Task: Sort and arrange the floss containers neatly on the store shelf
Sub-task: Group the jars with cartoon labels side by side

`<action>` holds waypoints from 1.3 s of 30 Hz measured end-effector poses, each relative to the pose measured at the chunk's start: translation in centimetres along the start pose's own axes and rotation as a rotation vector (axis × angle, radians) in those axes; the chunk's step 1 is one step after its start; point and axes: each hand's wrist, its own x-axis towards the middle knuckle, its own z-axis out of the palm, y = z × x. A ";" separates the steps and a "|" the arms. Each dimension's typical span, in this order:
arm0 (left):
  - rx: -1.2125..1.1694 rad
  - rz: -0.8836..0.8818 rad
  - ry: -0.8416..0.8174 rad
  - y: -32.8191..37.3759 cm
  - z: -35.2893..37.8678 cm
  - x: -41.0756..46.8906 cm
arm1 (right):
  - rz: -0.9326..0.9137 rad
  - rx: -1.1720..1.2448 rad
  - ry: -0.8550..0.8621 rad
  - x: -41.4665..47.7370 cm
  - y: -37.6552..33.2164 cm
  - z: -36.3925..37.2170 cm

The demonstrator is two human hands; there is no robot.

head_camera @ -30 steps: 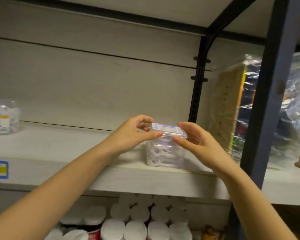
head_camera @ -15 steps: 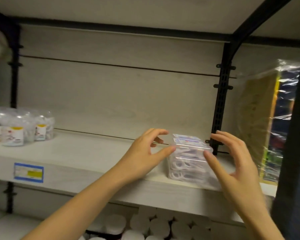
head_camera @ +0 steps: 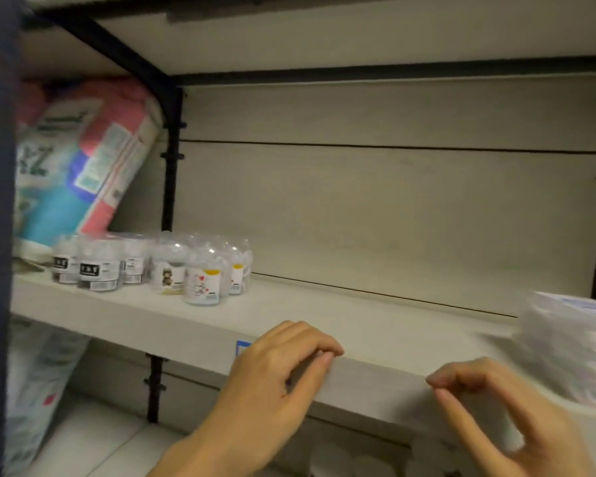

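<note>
Right now both hands are empty: the left hand (head_camera: 283, 370) curls loosely at the shelf (head_camera: 375, 325) edge, the right hand (head_camera: 496, 404) half-open below it. Reaching for the small floss containers (head_camera: 200, 270) (crowded at far left) could topple neighbours; the clear stack (head_camera: 572, 342) sits near the edge.

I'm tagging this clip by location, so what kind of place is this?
Most likely a retail store aisle: a metal-framed shelf with a price label on its front edge, grouped small clear containers, and packaged goods stacked beside them.
</note>
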 end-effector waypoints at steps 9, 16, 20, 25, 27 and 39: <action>-0.023 -0.046 0.001 -10.1 -11.0 -2.7 | 0.071 0.013 -0.134 3.4 -7.4 13.6; 0.029 -0.156 0.084 -15.4 -16.2 0.3 | 0.210 0.089 -0.261 8.8 -9.3 18.2; 0.259 -0.209 0.035 -17.9 -16.8 6.4 | 0.303 0.029 -0.317 13.5 -9.0 20.8; 0.557 -0.396 -0.337 -19.6 -16.6 10.5 | 0.320 -0.086 -0.456 16.5 -8.8 24.1; 0.596 -0.429 -0.435 -20.1 -16.2 10.9 | 0.321 -0.152 -0.507 16.8 -8.6 25.1; 0.286 -0.525 -0.516 -19.7 -17.0 9.2 | 0.361 -0.032 -0.575 16.4 -7.8 24.0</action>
